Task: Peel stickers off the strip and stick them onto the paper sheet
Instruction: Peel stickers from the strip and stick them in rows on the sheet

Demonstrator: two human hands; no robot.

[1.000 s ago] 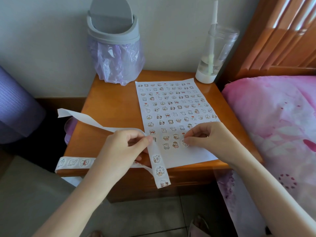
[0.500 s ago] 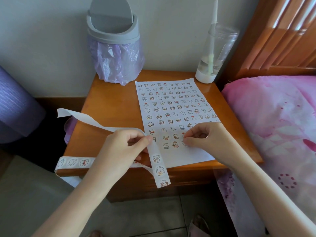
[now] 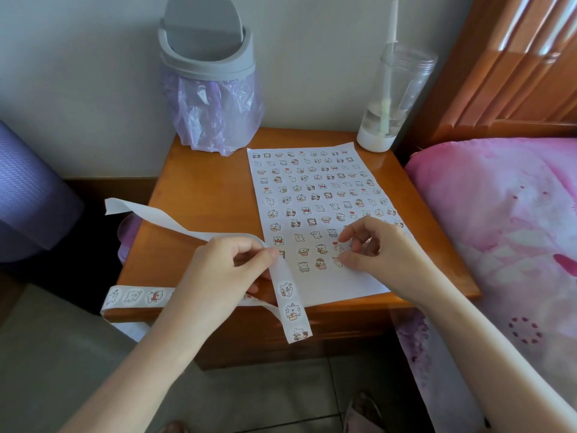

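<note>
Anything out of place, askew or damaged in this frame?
Nothing damaged or spilled. The paper sheet lies slightly askew on the nightstand. The sticker strip, pinched by the left hand, dangles over the front edge, its emptied backing trailing off the left side.

Bin (image 3: 206, 60), bottle (image 3: 393, 98) — bed (image 3: 499, 220).

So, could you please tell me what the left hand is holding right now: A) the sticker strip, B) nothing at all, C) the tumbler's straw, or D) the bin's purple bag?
A: the left hand pinches the sticker strip between thumb and fingers beside the left edge of the paper sheet, while the right hand is at the sheet's lower rows.
</note>
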